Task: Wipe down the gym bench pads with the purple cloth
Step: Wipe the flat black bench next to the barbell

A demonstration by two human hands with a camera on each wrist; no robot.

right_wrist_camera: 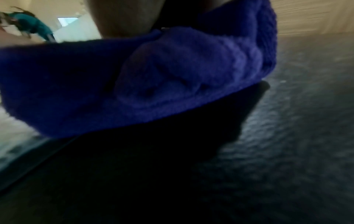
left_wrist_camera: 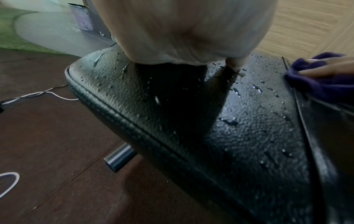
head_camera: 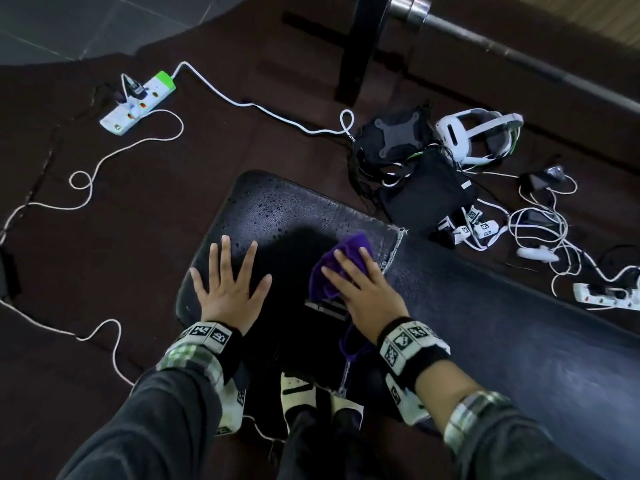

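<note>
Your right hand (head_camera: 365, 292) lies flat, fingers straight, pressing the bunched purple cloth (head_camera: 341, 261) onto the seat pad (head_camera: 277, 209) at its seam with the long back pad (head_camera: 502, 323). Your left hand (head_camera: 230, 289) is spread flat, holding nothing, bracing the seat pad at 9 o'clock of the cloth. Droplets (head_camera: 263, 206) lie at 11 to 12 o'clock of the cloth; the right hand is nearer. The back pad's long axis runs toward 4 o'clock. Judgement: only your left hand obstructs a leftward sweep. The headset (head_camera: 474, 133), cables (head_camera: 540, 230) and power strip (head_camera: 138, 102) on the floor stay clear.
</note>
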